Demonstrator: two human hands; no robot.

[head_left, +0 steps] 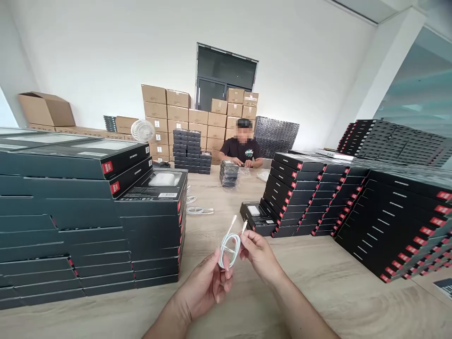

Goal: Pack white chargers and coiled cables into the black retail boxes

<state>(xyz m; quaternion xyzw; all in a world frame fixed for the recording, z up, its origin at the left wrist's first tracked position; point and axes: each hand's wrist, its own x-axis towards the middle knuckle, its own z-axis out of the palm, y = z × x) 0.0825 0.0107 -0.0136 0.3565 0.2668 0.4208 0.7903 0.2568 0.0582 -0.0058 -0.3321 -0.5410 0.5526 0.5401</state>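
A coiled white cable point(229, 250) is held up above the wooden table, with its two connector ends pointing away from me. My left hand point(206, 283) grips the lower side of the coil. My right hand point(259, 254) pinches the cable near the coil's upper right, close to one connector end point(244, 227). Just beyond the hands, a black retail box point(257, 217) with a white item behind its window lies flat on the table point(303, 268).
Tall stacks of black boxes with red labels point(88, 221) wall the left side, and more point(399, 226) stand on the right. Loose white cables point(199, 210) lie between them. Across the table a seated person point(242, 150) handles items beside a small stack. Cardboard cartons point(187, 117) are piled behind.
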